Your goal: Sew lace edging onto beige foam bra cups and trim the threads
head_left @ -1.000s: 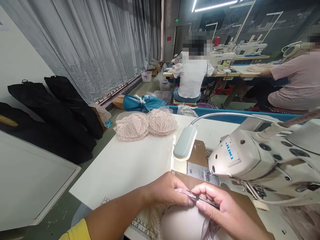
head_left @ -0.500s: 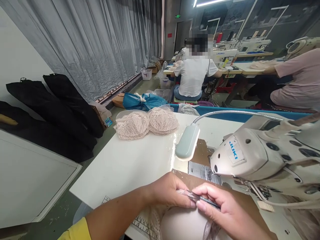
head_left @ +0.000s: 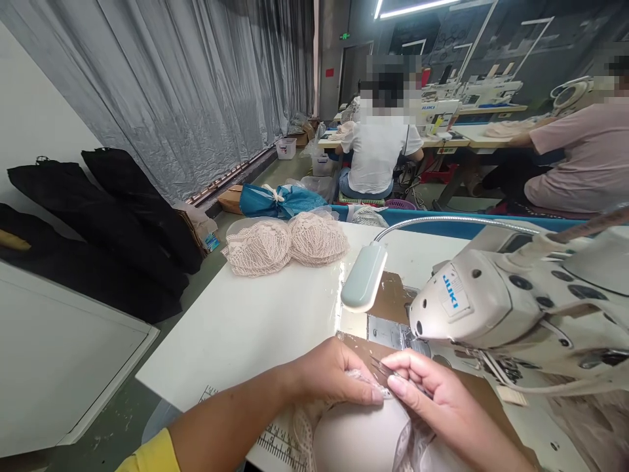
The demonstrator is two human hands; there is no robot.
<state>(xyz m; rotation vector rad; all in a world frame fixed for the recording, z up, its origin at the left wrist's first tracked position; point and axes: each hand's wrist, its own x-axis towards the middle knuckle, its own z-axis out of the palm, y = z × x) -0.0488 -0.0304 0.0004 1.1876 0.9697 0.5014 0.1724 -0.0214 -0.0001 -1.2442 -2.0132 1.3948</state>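
My left hand (head_left: 339, 375) is closed on the lace-trimmed upper edge of a pale beige bra (head_left: 361, 436), with the thumb pressed on top. The smooth, moulded cup faces up towards me, and lace shows along its sides. In my right hand (head_left: 417, 383) is a pair of thread snips (head_left: 381, 368), held between thumb and fingers. Their two thin points stick out slightly apart, beside the lace edge and left of the fingertips. The fingers hide most of the handle.
A sewing machine (head_left: 472, 298) stands at the right, with a lamp (head_left: 364, 276) on a bendy neck. A stack of lace cups (head_left: 287, 244) lies at the table's (head_left: 236, 321) far edge. Two people (head_left: 376, 154) sit at machines beyond. Black bags (head_left: 132, 216) lean at the left.
My right hand has drawn the thread snips back a little from the lace, and their points now show apart. The left hand keeps its hold. The view has shifted slightly.
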